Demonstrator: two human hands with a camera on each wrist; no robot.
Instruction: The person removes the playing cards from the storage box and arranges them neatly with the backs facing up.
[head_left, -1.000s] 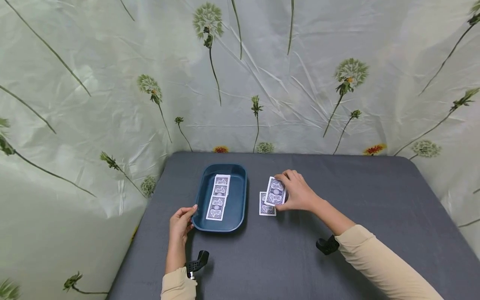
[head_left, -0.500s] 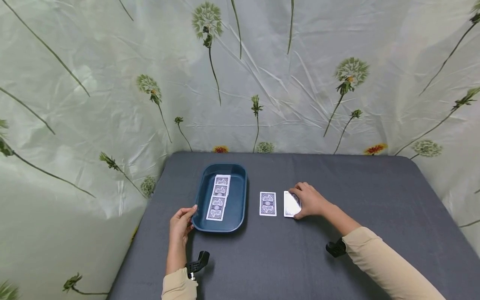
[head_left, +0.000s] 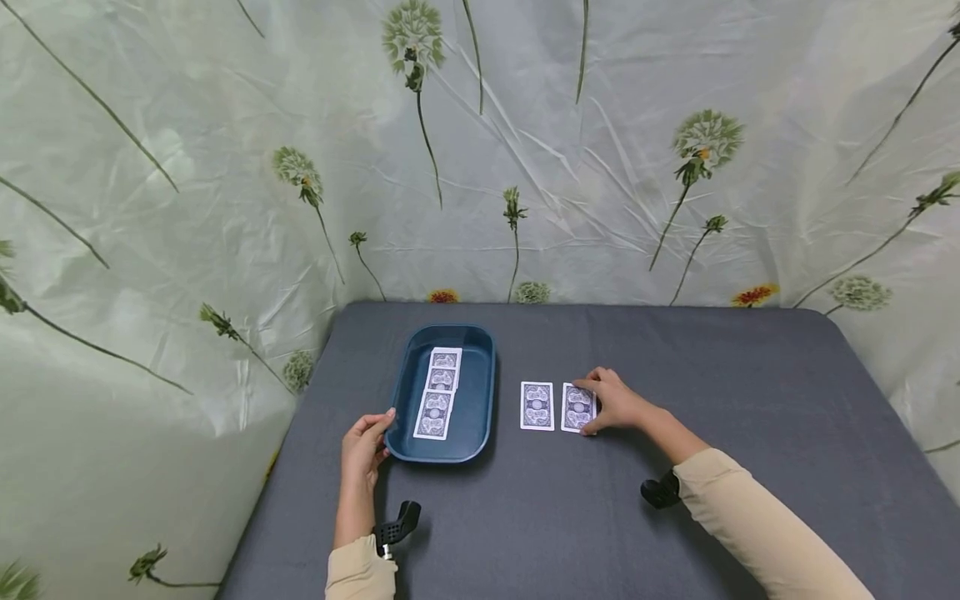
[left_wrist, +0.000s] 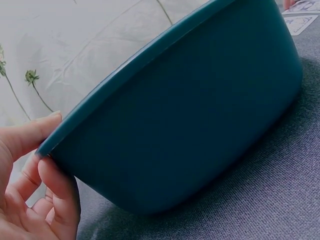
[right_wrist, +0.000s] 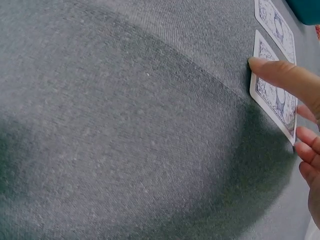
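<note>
My left hand (head_left: 363,447) pinches the rim of a blue tray (head_left: 480,417) at its near left corner; in the left wrist view the thumb lies over the rim and fingers curl beneath. Inside the tray several overlapping playing cards (head_left: 433,417) lie face down in a column. Right of the tray, a single face-down playing card (head_left: 537,407) lies on the grey cloth. Beside it, a small gap apart, my right hand (head_left: 617,402) grips another face-down playing card (head_left: 576,408) by its edges, thumb at the near edge (right_wrist: 265,65), fingers toward the far one.
A grey cloth (head_left: 712,375) covers the table. Behind and to the left hangs a pale curtain (head_left: 585,208) printed with dandelions. Black wrist cameras stick out from the left cuff (head_left: 397,523) and the right cuff (head_left: 660,492).
My right hand has carried its card off the other one to the right, tilting it with a bright glare, then shifted slightly left with it lower. The left hand and tray stay put.
</note>
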